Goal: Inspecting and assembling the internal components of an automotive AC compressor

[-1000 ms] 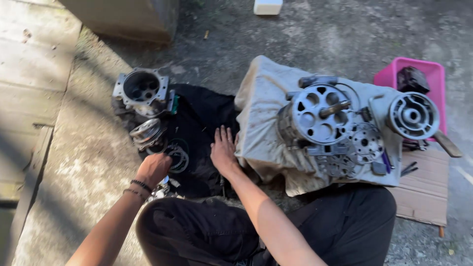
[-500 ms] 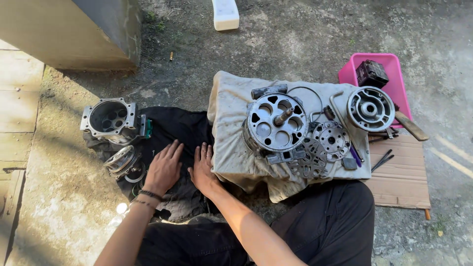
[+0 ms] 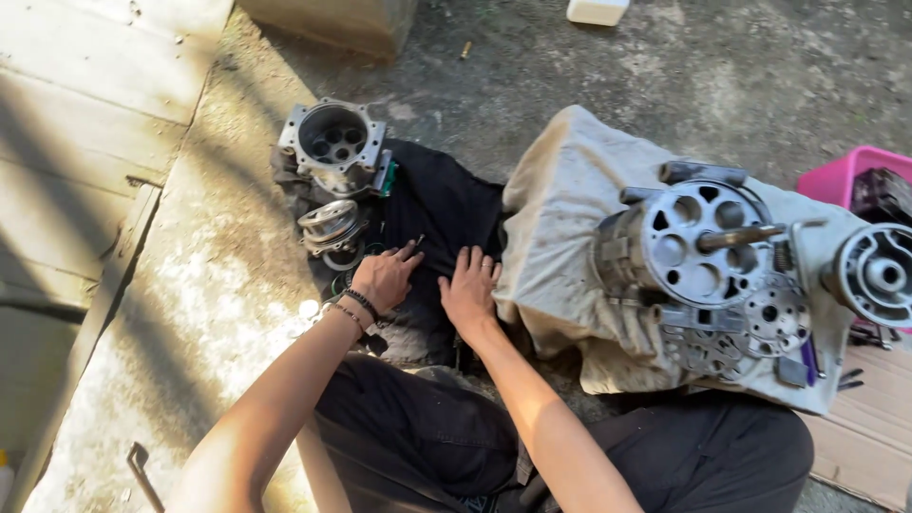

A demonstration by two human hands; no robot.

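My left hand [image 3: 385, 276] and my right hand [image 3: 468, 289] both rest flat on a black cloth [image 3: 442, 211] spread on the concrete, fingers spread, holding nothing. A dark bracelet circles my left wrist. Just beyond my left hand lies a round metal disc part [image 3: 330, 222], and farther up stands a grey metal housing [image 3: 332, 142] with a round bore. To the right of my right hand a beige cloth [image 3: 570, 199] carries a drilled metal cylinder block [image 3: 689, 242] with a shaft sticking out.
A round metal end cover [image 3: 879, 274] sits at the right edge beside a pink tray [image 3: 836, 176]. Flat perforated plates [image 3: 774, 318] lie on the beige cloth. Cardboard [image 3: 869, 427] lies at lower right. A white container [image 3: 597, 9] stands at the top. My dark trousers [image 3: 427, 427] fill the foreground.
The view has shifted closer and rightward over the parts. My left hand moved from the parts by the housing onto the black cloth, beside my right hand.
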